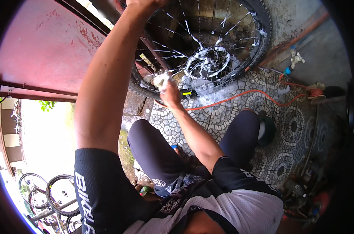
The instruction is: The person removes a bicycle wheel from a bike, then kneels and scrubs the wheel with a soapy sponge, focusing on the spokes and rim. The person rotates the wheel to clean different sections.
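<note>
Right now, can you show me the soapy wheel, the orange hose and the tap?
Soapy wheel (pixel 208 64): head view, on its foamy middle.
Orange hose (pixel 253 91): head view, on its curved stretch.
Tap (pixel 296 59): head view, on its pale body.

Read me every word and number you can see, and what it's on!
I won't copy the words, but lettering stands here:
Left sleeve: big white letters, clear.
Right sleeve: white letters, partly hidden.
Dark trousers: white print, too small.
Patterned cloth at the waist: white print, mostly unclear.
Bicycle wheel: yellow mark, no readable letters.
</note>
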`<state>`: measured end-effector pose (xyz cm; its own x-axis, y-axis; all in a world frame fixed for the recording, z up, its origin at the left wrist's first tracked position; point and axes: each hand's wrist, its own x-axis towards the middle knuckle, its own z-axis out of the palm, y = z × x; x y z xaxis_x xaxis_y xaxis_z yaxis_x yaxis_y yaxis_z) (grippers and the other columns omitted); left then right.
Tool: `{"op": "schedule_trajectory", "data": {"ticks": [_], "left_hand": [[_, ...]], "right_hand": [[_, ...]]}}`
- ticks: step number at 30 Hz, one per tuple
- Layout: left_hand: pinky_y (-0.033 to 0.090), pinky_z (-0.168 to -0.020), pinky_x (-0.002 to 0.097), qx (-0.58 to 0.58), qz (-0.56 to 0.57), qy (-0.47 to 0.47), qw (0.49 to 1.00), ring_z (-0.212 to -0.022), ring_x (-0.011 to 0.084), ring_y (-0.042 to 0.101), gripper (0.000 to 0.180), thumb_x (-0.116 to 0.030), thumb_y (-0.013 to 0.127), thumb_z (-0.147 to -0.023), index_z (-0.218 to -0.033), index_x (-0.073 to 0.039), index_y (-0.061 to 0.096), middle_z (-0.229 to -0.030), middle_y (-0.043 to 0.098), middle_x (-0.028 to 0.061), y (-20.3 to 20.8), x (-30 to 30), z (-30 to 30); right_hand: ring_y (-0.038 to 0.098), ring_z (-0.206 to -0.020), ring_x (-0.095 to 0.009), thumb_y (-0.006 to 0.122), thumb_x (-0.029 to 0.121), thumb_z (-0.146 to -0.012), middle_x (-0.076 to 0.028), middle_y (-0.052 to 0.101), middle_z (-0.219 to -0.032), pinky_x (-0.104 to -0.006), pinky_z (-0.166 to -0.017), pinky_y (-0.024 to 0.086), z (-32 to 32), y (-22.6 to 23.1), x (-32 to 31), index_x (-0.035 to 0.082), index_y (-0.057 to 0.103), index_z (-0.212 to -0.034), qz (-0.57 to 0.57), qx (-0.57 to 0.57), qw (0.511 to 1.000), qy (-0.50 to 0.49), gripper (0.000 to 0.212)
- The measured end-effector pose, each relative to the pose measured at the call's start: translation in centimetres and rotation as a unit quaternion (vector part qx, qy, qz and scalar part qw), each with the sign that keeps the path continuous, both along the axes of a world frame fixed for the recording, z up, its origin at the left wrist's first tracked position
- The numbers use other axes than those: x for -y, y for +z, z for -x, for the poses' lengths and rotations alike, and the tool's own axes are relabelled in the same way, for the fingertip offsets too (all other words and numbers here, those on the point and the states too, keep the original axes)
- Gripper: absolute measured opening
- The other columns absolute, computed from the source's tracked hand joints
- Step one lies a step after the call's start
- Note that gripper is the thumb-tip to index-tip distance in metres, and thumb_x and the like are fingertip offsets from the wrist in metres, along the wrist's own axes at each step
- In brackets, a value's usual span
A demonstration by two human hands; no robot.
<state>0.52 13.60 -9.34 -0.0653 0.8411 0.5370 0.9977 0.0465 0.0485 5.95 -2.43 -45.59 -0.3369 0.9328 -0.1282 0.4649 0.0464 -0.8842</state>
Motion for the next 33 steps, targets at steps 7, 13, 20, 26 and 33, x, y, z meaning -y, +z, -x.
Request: {"op": "schedule_trajectory", "data": {"ticks": [7, 13, 20, 26, 33], "left_hand": [[0.057, -0.079, 0.0543, -0.004, -0.023, -0.005, 1.000, -0.090, 0.0471, 0.072, 0.056, -0.058, 0.056, -0.102, -0.098, -0.004, 0.071, -0.088, 0.073, 0.0285, -0.4, -0.6, 0.5], [0.056, -0.085, 0.0555, -0.003, 0.003, -0.009, 1.000, -0.099, 0.0493, 0.070, 0.064, -0.069, 0.052, -0.100, -0.116, -0.011, 0.073, -0.094, 0.073, 0.0289, -0.4, -1.0, 0.8], [0.057, -0.082, 0.0548, -0.001, -0.011, -0.020, 1.000, -0.095, 0.0477, 0.071, 0.065, -0.069, 0.051, -0.100, -0.111, -0.009, 0.072, -0.090, 0.073, 0.0270, -0.9, -1.3, 1.1], [0.059, -0.076, 0.0547, -0.016, -0.047, -0.030, 0.998, -0.086, 0.0468, 0.073, 0.069, -0.071, 0.049, -0.100, -0.099, -0.006, 0.070, -0.082, 0.073, 0.0264, -1.1, -1.4, 1.0], [0.059, -0.078, 0.0551, -0.002, -0.032, -0.021, 0.999, -0.089, 0.0467, 0.073, 0.069, -0.072, 0.049, -0.100, -0.100, -0.006, 0.070, -0.085, 0.073, 0.0261, -1.2, -1.3, 1.0]], "right_hand": [[0.069, -0.093, -0.039, 0.079, 0.016, -0.082, -0.018, 0.066, -0.106, -0.0466, -0.080, 0.056, 2.3, -3.5, 0.5, 0.007, 0.063, -0.116, -0.119, -0.095, 0.982, -0.111, 0.039], [0.071, -0.091, -0.034, 0.075, 0.011, -0.078, -0.019, 0.071, -0.097, -0.0441, -0.078, 0.056, -2.7, -2.2, 0.1, 0.007, 0.063, -0.113, 0.036, -0.117, 0.986, 0.109, 0.037], [0.070, -0.109, -0.025, 0.050, 0.020, -0.105, -0.018, 0.066, -0.125, -0.0351, -0.094, 0.060, -15.3, 1.6, -4.8, -0.001, 0.057, -0.126, 0.122, -0.533, 0.830, -0.112, 0.030], [0.060, -0.132, -0.026, 0.062, 0.025, -0.105, -0.015, 0.061, -0.140, -0.0416, -0.112, 0.049, -19.1, 13.6, -15.1, 0.002, 0.048, -0.148, -0.075, -0.479, 0.867, -0.116, 0.051], [0.064, -0.115, -0.031, 0.081, 0.013, -0.081, -0.016, 0.065, -0.124, -0.0419, -0.101, 0.054, -14.4, 20.5, -17.0, 0.009, 0.075, -0.120, -0.392, 0.131, 0.908, 0.067, 0.040]]}}
